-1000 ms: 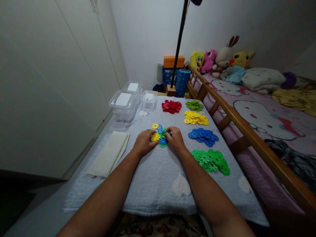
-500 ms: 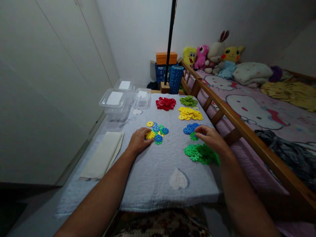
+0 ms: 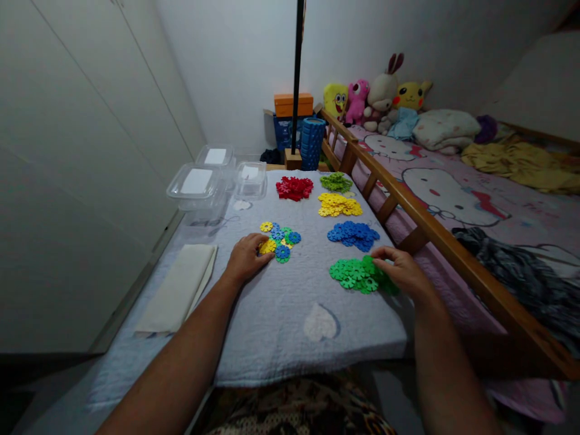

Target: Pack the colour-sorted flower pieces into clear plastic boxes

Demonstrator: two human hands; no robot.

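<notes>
My left hand [image 3: 248,257] rests at the left edge of a small mixed cluster of plastic snowflake discs, its thumb and fingers closed around a yellow disc [image 3: 267,246]. Beside that disc lie blue discs [image 3: 283,252], green ones and another yellow one [image 3: 266,226]. On the right, my right hand [image 3: 401,270] pinches a green disc [image 3: 368,263] at the pile of green discs [image 3: 353,275], part of which its fingers hide. Just beyond is a pile of blue discs [image 3: 353,234].
Farther back lie yellow [image 3: 339,205], lime-green [image 3: 336,182] and red [image 3: 294,188] disc piles. Lidded clear containers [image 3: 194,188] and a folded cream cloth [image 3: 179,290] are at the left. A wooden bed rail [image 3: 408,220] runs along the table's right side.
My right hand has moved toward me with the green disc, from the blue pile to the green pile. My left hand stays at the mixed cluster. The view has turned slightly right.
</notes>
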